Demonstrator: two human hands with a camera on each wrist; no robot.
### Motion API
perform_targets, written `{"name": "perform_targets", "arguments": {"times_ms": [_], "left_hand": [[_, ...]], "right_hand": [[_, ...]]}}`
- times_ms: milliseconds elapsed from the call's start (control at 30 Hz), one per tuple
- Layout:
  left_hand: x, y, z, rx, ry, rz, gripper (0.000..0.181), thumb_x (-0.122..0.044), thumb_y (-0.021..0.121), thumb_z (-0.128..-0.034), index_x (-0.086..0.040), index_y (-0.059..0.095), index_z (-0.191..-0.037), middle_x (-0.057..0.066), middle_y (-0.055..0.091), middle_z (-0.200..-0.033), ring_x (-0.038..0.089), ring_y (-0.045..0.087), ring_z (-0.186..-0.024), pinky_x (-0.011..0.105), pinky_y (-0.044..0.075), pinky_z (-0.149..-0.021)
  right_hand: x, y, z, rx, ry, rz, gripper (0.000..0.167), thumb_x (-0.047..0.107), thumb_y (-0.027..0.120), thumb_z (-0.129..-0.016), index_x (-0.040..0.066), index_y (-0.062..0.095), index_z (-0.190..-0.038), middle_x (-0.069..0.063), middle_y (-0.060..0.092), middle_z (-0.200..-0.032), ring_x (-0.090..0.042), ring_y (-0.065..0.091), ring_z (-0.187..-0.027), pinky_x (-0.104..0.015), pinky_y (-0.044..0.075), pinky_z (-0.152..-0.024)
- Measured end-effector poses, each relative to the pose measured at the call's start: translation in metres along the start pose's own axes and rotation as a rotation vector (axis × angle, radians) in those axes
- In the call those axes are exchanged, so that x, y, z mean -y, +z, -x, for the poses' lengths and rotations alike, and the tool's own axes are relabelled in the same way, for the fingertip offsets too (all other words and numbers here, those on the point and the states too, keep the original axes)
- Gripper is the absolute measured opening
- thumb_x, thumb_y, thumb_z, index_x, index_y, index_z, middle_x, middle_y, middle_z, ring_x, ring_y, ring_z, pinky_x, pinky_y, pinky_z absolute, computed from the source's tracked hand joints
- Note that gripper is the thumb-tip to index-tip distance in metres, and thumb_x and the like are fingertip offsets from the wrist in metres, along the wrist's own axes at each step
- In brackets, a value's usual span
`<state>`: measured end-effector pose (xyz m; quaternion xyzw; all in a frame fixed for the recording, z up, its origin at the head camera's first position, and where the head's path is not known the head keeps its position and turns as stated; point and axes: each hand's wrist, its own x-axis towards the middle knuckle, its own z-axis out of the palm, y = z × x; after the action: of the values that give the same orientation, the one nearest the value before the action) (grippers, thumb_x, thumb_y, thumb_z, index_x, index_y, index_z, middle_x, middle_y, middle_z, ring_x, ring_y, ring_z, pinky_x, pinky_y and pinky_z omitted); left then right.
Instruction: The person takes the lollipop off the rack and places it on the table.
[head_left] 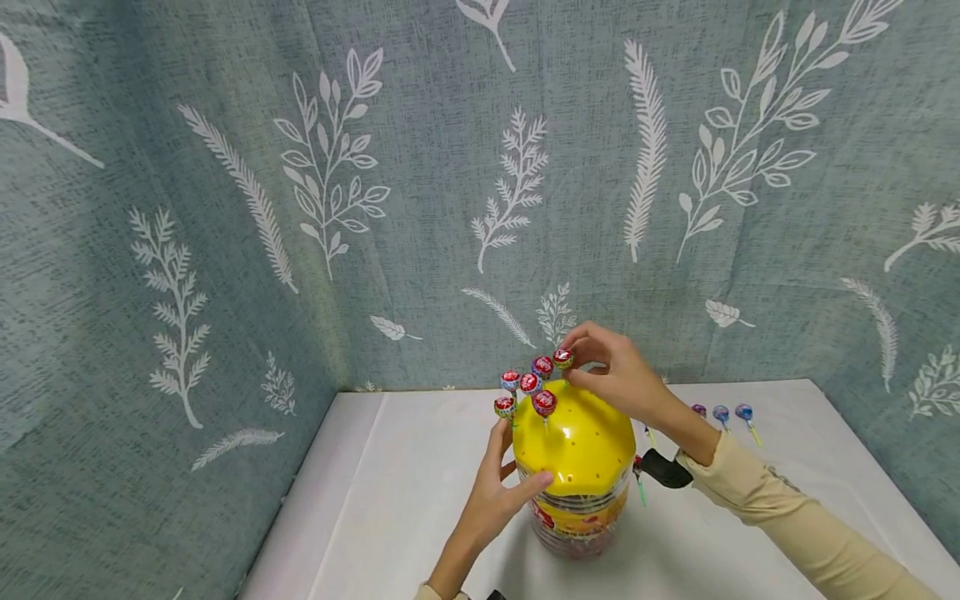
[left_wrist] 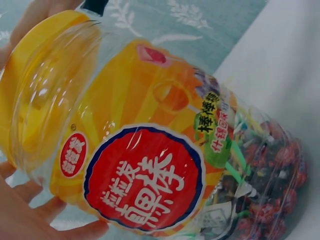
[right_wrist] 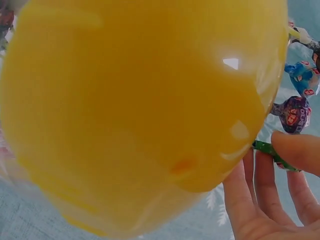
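A clear jar [left_wrist: 142, 180] with a yellow lid [head_left: 573, 433] stands upright on the table, lollipops [left_wrist: 265, 200] lying in its bottom. Several wrapped lollipops [head_left: 530, 383] stick up from holes in the lid's left and back part. My right hand [head_left: 618, 375] pinches a green-wrapped lollipop [head_left: 562, 358] at the lid's back edge; in the right wrist view the thumb and fingers [right_wrist: 265, 182] are around it. My left hand [head_left: 491, 492] rests against the lid's left side with fingers spread; the left wrist view shows its fingers [left_wrist: 50, 207] along the jar.
On the white table [head_left: 420, 500], several loose lollipops [head_left: 722, 414] lie to the right of the jar, partly behind my right forearm. A patterned blue-green cloth [head_left: 450, 208] hangs behind the table and at its sides.
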<state>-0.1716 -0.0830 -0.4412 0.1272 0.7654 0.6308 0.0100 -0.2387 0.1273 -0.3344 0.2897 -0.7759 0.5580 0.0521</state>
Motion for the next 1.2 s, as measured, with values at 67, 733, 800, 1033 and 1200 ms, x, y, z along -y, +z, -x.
{"name": "perform_targets", "arguments": {"times_ms": [67, 733, 800, 1033, 1200], "left_hand": [[0.000, 0.001, 0.000, -0.007, -0.002, -0.005, 0.082, -0.040, 0.070, -0.0818, -0.023, 0.024, -0.147, 0.000, 0.028, -0.150, 0.027, 0.029, -0.136, 0.055, 0.034, -0.102], [0.005, 0.003, 0.000, -0.022, -0.002, -0.007, 0.081, -0.041, 0.069, -0.0821, -0.026, 0.023, -0.147, -0.001, 0.027, -0.151, 0.028, 0.029, -0.136, 0.055, 0.034, -0.101], [0.006, 0.003, 0.000, -0.024, 0.001, -0.006, 0.081, -0.041, 0.069, -0.0824, -0.026, 0.023, -0.147, 0.000, 0.027, -0.151, 0.029, 0.029, -0.136, 0.056, 0.034, -0.101], [0.007, 0.003, 0.000, -0.027, 0.017, -0.002, 0.080, -0.040, 0.069, -0.0828, -0.026, 0.023, -0.148, 0.000, 0.029, -0.150, 0.029, 0.030, -0.136, 0.056, 0.034, -0.100], [0.006, 0.004, 0.001, -0.032, 0.022, 0.002, 0.080, -0.040, 0.069, -0.0821, -0.027, 0.024, -0.147, -0.001, 0.030, -0.150, 0.028, 0.030, -0.135, 0.055, 0.035, -0.101]], "right_hand": [[0.001, 0.001, 0.000, -0.009, -0.001, 0.004, 0.027, -0.008, 0.061, -0.085, 0.006, 0.056, -0.108, -0.013, 0.065, -0.098, -0.022, 0.063, -0.088, -0.034, 0.054, -0.079], [0.001, -0.008, 0.007, -0.139, -0.051, -0.096, 0.030, 0.000, 0.067, -0.085, 0.003, 0.053, -0.112, -0.015, 0.064, -0.096, -0.028, 0.063, -0.083, -0.038, 0.056, -0.068], [0.001, -0.011, 0.010, -0.142, -0.038, -0.100, 0.030, 0.000, 0.067, -0.085, 0.004, 0.053, -0.112, -0.018, 0.063, -0.096, -0.031, 0.062, -0.082, -0.039, 0.056, -0.067], [-0.003, -0.021, 0.019, -0.154, -0.003, -0.084, 0.032, 0.003, 0.068, -0.085, 0.004, 0.053, -0.113, -0.020, 0.062, -0.095, -0.025, 0.064, -0.080, -0.040, 0.056, -0.066], [-0.006, -0.027, 0.025, -0.168, 0.009, -0.072, 0.032, 0.003, 0.068, -0.085, 0.002, 0.053, -0.113, -0.019, 0.062, -0.094, -0.020, 0.064, -0.079, -0.040, 0.056, -0.064]]}}
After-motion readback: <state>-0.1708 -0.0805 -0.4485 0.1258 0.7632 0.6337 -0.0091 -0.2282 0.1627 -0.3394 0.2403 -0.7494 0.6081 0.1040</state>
